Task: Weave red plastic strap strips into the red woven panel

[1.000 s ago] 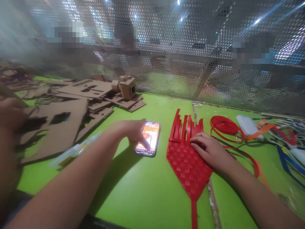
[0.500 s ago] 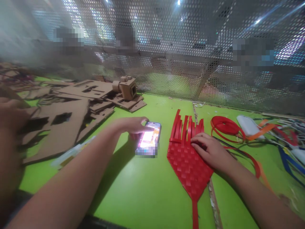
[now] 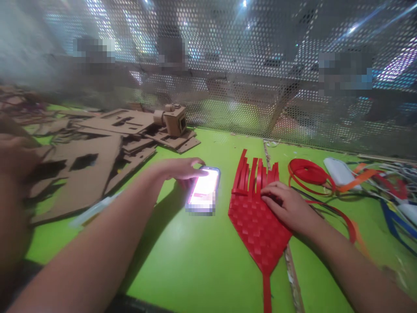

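My left hand point(image 3: 180, 169) hovers open over the phone point(image 3: 204, 190), fingertips at its far end. Its screen has turned whiter than half a second ago and is partly blurred. Right of the phone, my right hand point(image 3: 286, 206) lies flat, fingers together, on the red woven mat point(image 3: 256, 221).

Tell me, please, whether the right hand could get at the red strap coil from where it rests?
Probably yes: the right hand rests on the woven red mat, and the red strap coil lies just beyond with nothing between them.
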A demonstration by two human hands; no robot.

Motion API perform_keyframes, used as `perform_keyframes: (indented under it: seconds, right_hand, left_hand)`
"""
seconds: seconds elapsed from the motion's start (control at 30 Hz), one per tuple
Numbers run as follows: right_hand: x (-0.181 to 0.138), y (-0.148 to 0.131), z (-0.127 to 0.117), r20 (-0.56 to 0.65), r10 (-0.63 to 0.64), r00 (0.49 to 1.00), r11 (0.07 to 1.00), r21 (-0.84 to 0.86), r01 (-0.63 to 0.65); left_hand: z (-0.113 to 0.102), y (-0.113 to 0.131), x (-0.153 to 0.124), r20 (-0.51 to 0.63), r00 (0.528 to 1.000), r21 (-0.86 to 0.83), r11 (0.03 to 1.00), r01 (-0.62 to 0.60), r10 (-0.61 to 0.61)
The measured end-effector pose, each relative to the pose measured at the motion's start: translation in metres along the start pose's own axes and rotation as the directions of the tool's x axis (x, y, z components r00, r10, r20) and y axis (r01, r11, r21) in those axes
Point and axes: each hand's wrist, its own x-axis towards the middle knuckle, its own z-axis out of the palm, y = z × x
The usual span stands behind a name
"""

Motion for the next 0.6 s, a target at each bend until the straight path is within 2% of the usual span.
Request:
perform_keyframes:
  seconds: [0.23, 0.33, 0.43, 0.6]
  right_hand:
    - [0.000, 0.003, 0.001, 0.004, -0.014, 1.000, 1.000, -0.004, 0.014]
    - [0.000, 0.003, 0.001, 0.005, -0.016, 1.000, 1.000, 0.003, 0.016]
    - [-0.001, 0.002, 0.001, 0.004, -0.012, 1.000, 1.000, 0.007, 0.012]
    - [-0.001, 0.002, 0.002, 0.003, -0.005, 1.000, 1.000, 0.000, 0.005]
  left_hand:
    - [0.002, -0.002, 0.003, -0.051, 0.998, -0.025, 0.999, -0.024, 0.023]
    - [0.008, 0.003, 0.009, -0.195, 0.980, -0.012, 0.999, -0.040, 0.037]
    - [0.017, 0.012, 0.017, -0.352, 0.936, -0.019, 0.999, -0.031, 0.022]
    - [0.025, 0.022, 0.023, -0.421, 0.907, -0.045, 0.999, -0.001, -0.018]
